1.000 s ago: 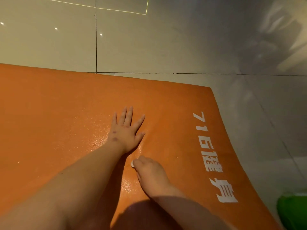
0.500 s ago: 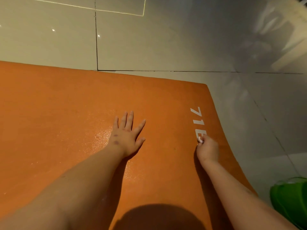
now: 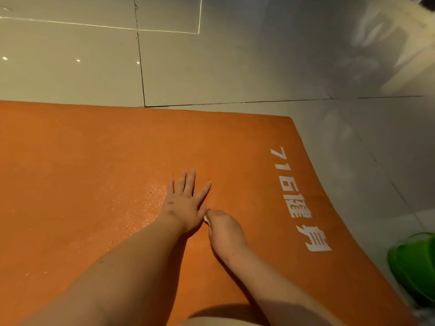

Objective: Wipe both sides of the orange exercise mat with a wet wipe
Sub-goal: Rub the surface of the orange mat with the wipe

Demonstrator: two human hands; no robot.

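The orange exercise mat (image 3: 94,161) lies flat on the tiled floor and fills most of the view, with white printed characters along its right edge. My left hand (image 3: 184,203) rests flat on the mat near its middle, fingers spread. My right hand (image 3: 224,231) sits just right of it, fingers curled round a small white wet wipe (image 3: 206,220) that presses on the mat. Only a sliver of the wipe shows beyond the fingers. A damp, shiny patch lies left of my left hand.
Grey floor tiles (image 3: 235,67) surround the mat beyond its far and right edges. A green object (image 3: 414,267), partly cut off, sits on the floor at the lower right beside the mat's edge.
My right hand with the wipe swept out to the printed characters at the right edge, then came back left to beside my left hand. My left hand stayed flat in place.
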